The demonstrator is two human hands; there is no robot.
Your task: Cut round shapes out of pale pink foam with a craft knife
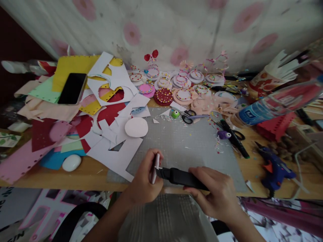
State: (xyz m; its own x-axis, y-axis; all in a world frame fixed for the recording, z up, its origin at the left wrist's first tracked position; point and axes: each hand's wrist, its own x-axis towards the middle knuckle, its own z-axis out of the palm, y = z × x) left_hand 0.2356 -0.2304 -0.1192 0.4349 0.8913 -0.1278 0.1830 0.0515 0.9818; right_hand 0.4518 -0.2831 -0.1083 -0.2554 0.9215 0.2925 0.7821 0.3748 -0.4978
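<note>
left hand [145, 181] pinches small pale foam disc [154, 168] on edge, at near edge of grey mat [181, 141]. right hand [217, 191] grips black tool [180, 176], tip touching disc. blue glue gun [275, 169] lies on table [85, 174], right.

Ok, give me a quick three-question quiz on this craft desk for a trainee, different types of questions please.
1. True or false: the left hand pinches a thin pale disc edge-on.
2. What does the right hand hold? A) blue glue gun B) black tool C) scissors
3. Fill in: the phone lies on ___ paper.

Key: 1 true. 2 B; the blue glue gun and scissors lie apart on the desk. 3 yellow.
</note>
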